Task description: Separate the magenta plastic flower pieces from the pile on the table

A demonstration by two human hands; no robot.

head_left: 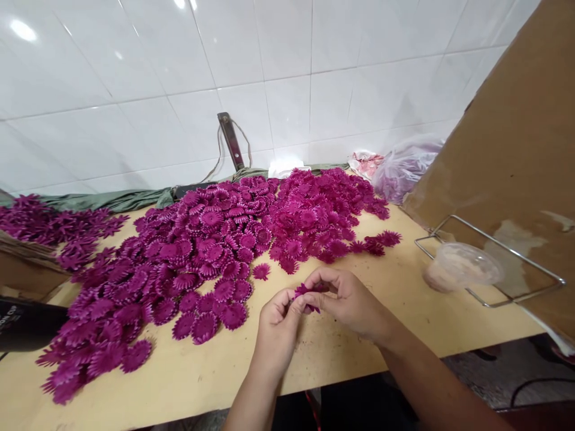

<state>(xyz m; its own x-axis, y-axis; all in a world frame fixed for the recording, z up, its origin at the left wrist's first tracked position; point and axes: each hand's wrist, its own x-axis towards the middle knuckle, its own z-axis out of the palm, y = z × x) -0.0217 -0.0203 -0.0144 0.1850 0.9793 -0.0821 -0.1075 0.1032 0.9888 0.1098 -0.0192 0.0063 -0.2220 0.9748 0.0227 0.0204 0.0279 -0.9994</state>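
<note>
My left hand (275,331) and my right hand (348,301) meet above the front of the wooden table (215,371). Both pinch one magenta fabric flower piece (306,293) between their fingertips. Only part of the piece shows between the fingers. Just beyond my hands lies a single loose flower piece (261,271). A large heap of the same magenta flower pieces (179,269) covers the table's left and middle. A second heap (318,212) lies further back, right of centre.
A cardboard sheet (512,161) leans at the right, with a wire frame (489,263) and a clear plastic cup (462,266) before it. Plastic bags (404,164) sit at the back right. A cardboard box (22,263) with more flower pieces stands at the left. A white tiled wall (269,72) lies behind.
</note>
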